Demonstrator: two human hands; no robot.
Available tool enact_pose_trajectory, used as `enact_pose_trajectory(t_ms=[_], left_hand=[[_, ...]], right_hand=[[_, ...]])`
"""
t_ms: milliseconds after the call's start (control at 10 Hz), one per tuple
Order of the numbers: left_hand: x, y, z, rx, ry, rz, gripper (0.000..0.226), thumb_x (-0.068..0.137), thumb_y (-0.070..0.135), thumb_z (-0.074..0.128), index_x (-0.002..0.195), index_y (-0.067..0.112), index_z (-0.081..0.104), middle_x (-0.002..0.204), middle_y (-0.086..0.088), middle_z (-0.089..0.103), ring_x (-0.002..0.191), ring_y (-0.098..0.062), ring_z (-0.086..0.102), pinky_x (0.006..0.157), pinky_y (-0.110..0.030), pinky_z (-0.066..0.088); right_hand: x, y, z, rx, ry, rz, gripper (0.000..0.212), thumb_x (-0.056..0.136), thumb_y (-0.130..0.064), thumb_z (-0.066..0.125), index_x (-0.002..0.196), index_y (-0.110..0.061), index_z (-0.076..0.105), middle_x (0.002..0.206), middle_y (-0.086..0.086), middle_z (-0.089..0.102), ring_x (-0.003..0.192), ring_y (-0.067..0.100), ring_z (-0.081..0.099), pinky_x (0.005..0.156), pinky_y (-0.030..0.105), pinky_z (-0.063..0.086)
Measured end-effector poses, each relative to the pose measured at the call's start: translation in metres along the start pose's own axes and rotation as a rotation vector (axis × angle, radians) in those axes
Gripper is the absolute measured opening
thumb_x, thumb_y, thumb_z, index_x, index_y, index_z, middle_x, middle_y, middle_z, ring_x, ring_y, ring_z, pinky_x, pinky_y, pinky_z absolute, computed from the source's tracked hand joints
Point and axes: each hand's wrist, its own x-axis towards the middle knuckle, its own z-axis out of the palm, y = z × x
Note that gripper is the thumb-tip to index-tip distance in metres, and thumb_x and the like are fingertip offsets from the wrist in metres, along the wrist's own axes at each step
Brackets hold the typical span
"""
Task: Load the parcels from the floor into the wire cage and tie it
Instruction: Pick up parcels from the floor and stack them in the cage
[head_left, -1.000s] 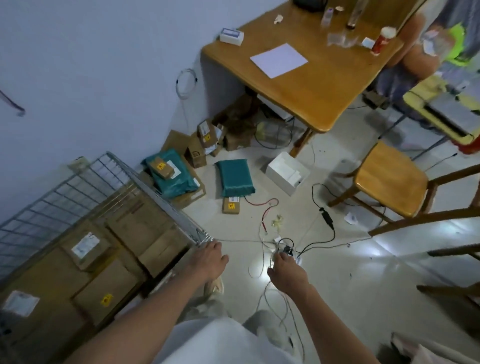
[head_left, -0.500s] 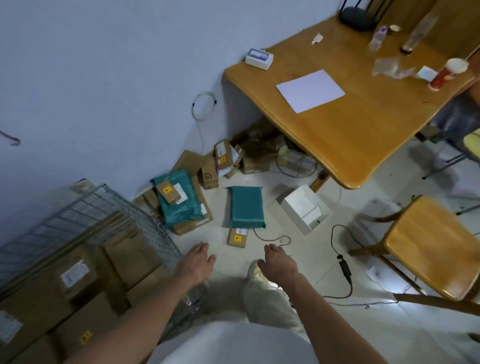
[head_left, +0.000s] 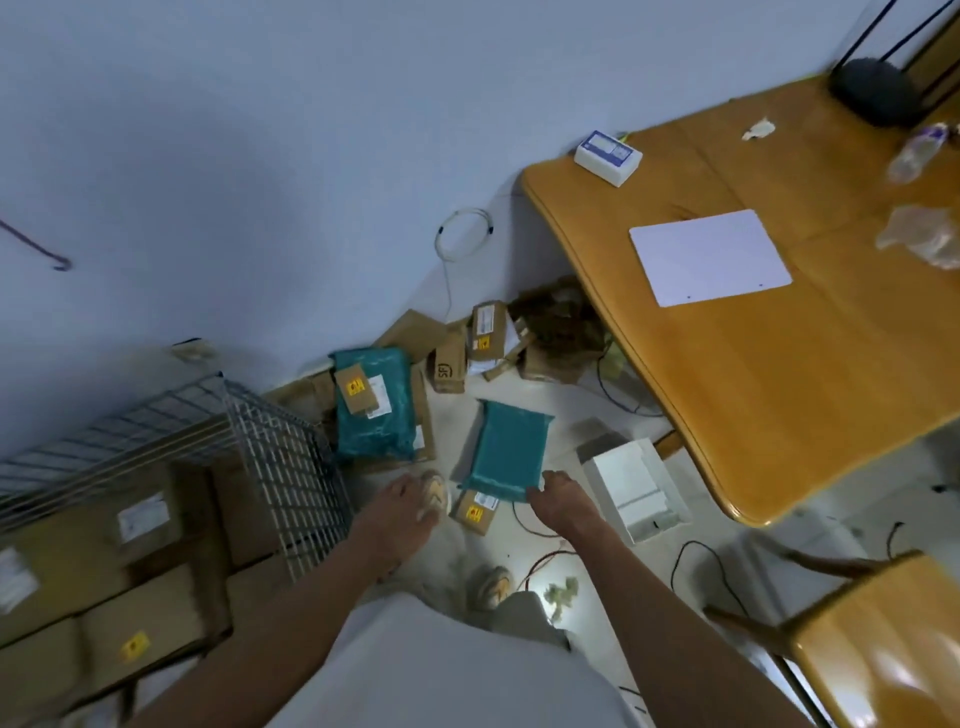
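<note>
Several brown boxes sit inside the wire cage (head_left: 291, 467) at left. Beside it, the left hand (head_left: 410, 501) reaches down, fingers loosely spread, holding nothing. Rightward, the right hand (head_left: 558, 496) touches the near edge of a teal parcel (head_left: 511, 449) lying on the floor; its grip cannot be told.

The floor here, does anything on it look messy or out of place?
Yes. Loose red wire and black cable trail across the floor by the person's shoes, a trip risk. Parcels lie heaped against the wall, and a white box sits askew beside the table.
</note>
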Motion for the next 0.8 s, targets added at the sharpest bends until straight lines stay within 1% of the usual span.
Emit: enact_pose_trajectory(t_ms=[100,200,300,400,500,600,700,800], left_hand=[[0.038,0.002,-0.023,0.067,-0.045,-0.054,0.083,0.1,0.069,0.02,0.159,0.011,0.029,0.167,-0.014,0.023,0.153,-0.034,0.023,0.124,-0.045,0.026],[0.081,0.007,-0.049,0.055,-0.05,0.025,0.046,0.104,0.03,0.04,0.145,0.012,0.048,0.16,-0.031,0.028,0.149,-0.048,0.026,0.12,-0.056,0.03],[0.128,0.016,-0.075,0.074,-0.201,0.048,0.035,0.104,0.024,0.045,0.136,0.012,0.054,0.154,-0.035,0.033,0.146,-0.052,0.028,0.116,-0.058,0.036],[0.147,0.039,-0.107,-0.073,-0.065,-0.005,0.058,0.105,0.037,0.048,0.154,0.009,0.036,0.164,-0.016,0.027,0.15,-0.035,0.029,0.12,-0.05,0.033],[0.168,0.053,-0.121,-0.051,-0.117,0.001,0.069,0.106,0.044,0.044,0.161,0.008,0.022,0.17,-0.011,0.016,0.156,-0.028,0.017,0.124,-0.045,0.025],[0.185,0.067,-0.124,-0.03,-0.132,-0.01,0.065,0.108,0.041,0.043,0.16,0.007,0.023,0.17,-0.013,0.015,0.156,-0.028,0.017,0.123,-0.042,0.026],[0.203,0.081,-0.122,-0.046,-0.091,-0.057,0.069,0.107,0.04,0.044,0.161,0.005,0.018,0.17,-0.013,0.014,0.156,-0.028,0.017,0.123,-0.04,0.023],[0.223,0.098,-0.115,-0.053,-0.063,-0.098,0.066,0.106,0.032,0.048,0.159,0.002,0.023,0.167,-0.017,0.019,0.153,-0.033,0.024,0.123,-0.043,0.025]], right_hand=[[0.04,-0.008,-0.015,-0.022,-0.02,0.037,0.053,0.096,-0.045,0.043,0.133,-0.009,0.055,0.123,0.011,0.062,0.106,0.024,0.063,0.085,0.033,0.052],[0.071,-0.027,-0.04,-0.032,-0.026,0.047,0.05,0.098,-0.042,0.043,0.132,-0.007,0.054,0.123,0.013,0.06,0.106,0.024,0.061,0.079,0.031,0.048],[0.102,-0.046,-0.066,-0.059,-0.03,0.083,0.047,0.101,-0.038,0.042,0.132,-0.004,0.052,0.128,0.015,0.057,0.106,0.026,0.06,0.075,0.03,0.048],[0.136,-0.055,-0.088,-0.022,-0.005,0.124,0.052,0.099,-0.042,0.044,0.136,-0.006,0.05,0.132,0.015,0.057,0.112,0.028,0.06,0.08,0.034,0.048],[0.16,-0.059,-0.111,-0.026,-0.019,0.117,0.047,0.1,-0.038,0.042,0.134,-0.007,0.051,0.129,0.014,0.056,0.108,0.027,0.057,0.078,0.033,0.043],[0.188,-0.053,-0.134,-0.029,-0.037,0.081,0.045,0.098,-0.042,0.041,0.125,-0.01,0.055,0.12,0.01,0.057,0.099,0.023,0.057,0.083,0.037,0.051],[0.233,-0.032,-0.142,-0.023,-0.108,0.026,0.048,0.088,-0.047,0.036,0.115,-0.015,0.06,0.112,0.006,0.065,0.093,0.019,0.062,0.085,0.041,0.057],[0.249,-0.033,-0.167,-0.058,-0.16,-0.018,0.027,0.093,-0.04,0.043,0.104,-0.018,0.055,0.102,0.002,0.063,0.09,0.019,0.063,0.082,0.039,0.058]])
